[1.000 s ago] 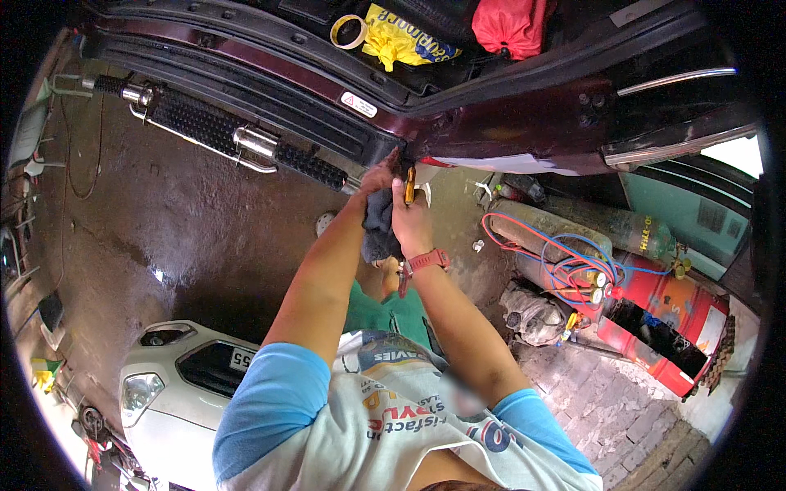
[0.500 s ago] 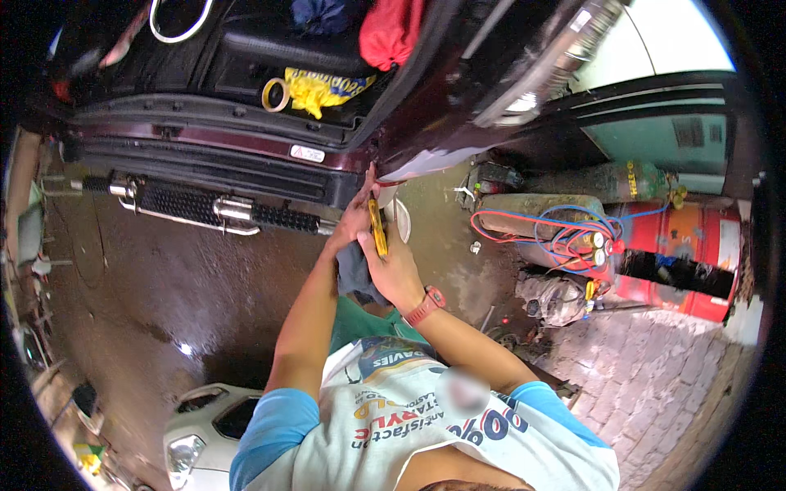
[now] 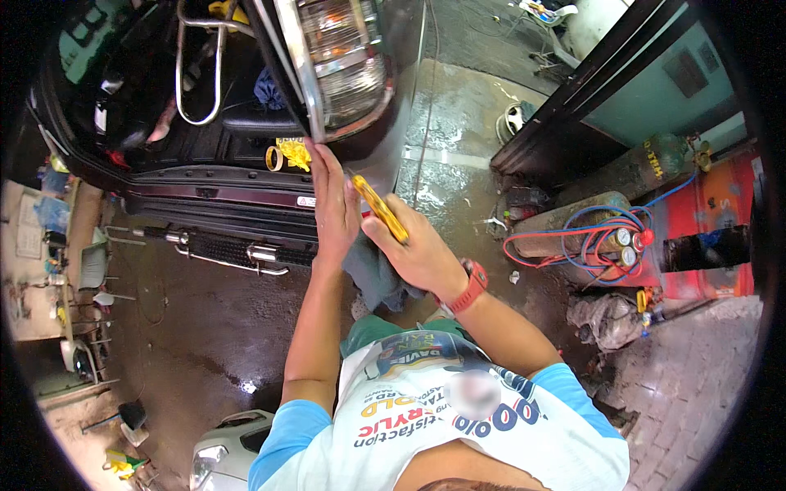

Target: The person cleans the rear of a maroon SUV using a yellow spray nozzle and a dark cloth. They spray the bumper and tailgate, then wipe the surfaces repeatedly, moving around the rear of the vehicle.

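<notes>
My right hand (image 3: 422, 250) grips a slim yellow-and-black utility knife (image 3: 381, 210), its front end pointing up and left toward my left hand. My left hand (image 3: 334, 204) is raised beside it, fingers stretched out close to the lower corner of the vehicle's clear lamp (image 3: 344, 74). Whether those fingertips touch the dark body panel I cannot tell. A dark grey cloth (image 3: 377, 274) hangs below my hands, over the green shorts. Inside the open door, a roll of tape (image 3: 274, 158) lies beside a crumpled yellow plastic bag (image 3: 296, 153).
A side step (image 3: 221, 254) runs along the vehicle's left part. On the right lie gas cylinders (image 3: 565, 225) with red and blue hoses (image 3: 581, 214) and gauges, beside a red drum (image 3: 712, 270). A white vehicle (image 3: 221, 450) stands at the lower left of the wet floor.
My head view has shifted, showing more of the lamp and the floor beyond. Both hands have come up from the lower door corner toward the lamp, and the left hand has drawn apart from the right.
</notes>
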The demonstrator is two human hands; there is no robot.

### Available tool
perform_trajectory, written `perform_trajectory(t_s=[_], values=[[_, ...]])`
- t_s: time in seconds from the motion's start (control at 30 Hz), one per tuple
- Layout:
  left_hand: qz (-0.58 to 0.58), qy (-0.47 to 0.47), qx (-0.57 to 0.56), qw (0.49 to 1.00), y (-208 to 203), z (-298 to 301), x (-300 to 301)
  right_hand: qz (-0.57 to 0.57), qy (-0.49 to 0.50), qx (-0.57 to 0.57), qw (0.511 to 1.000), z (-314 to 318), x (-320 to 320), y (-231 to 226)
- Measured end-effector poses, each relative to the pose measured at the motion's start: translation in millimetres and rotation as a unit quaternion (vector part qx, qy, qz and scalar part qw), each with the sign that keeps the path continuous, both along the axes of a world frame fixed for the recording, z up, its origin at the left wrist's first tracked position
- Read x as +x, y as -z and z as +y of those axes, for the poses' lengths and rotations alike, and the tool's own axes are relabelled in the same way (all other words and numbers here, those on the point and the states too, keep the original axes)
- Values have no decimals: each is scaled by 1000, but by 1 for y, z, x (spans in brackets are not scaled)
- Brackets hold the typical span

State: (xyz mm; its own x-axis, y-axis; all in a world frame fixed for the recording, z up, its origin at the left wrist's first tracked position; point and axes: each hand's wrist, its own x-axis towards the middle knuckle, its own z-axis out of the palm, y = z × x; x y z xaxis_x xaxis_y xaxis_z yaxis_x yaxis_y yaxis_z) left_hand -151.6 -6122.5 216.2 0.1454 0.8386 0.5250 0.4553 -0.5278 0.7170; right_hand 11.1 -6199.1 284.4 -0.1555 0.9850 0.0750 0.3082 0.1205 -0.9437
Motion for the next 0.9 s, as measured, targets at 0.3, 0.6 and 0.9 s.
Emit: perform_trajectory(t_s=[0.3, 0.6, 0.9], values=[[436, -277, 151, 843, 45, 46, 83, 69, -62, 27, 995, 62, 112, 17], [627, -248, 178, 717, -13, 61, 96, 126, -126, 61, 982, 87, 174, -3], [671, -204, 185, 689, -125, 98, 115, 102, -162, 56, 980, 117, 203, -30]])
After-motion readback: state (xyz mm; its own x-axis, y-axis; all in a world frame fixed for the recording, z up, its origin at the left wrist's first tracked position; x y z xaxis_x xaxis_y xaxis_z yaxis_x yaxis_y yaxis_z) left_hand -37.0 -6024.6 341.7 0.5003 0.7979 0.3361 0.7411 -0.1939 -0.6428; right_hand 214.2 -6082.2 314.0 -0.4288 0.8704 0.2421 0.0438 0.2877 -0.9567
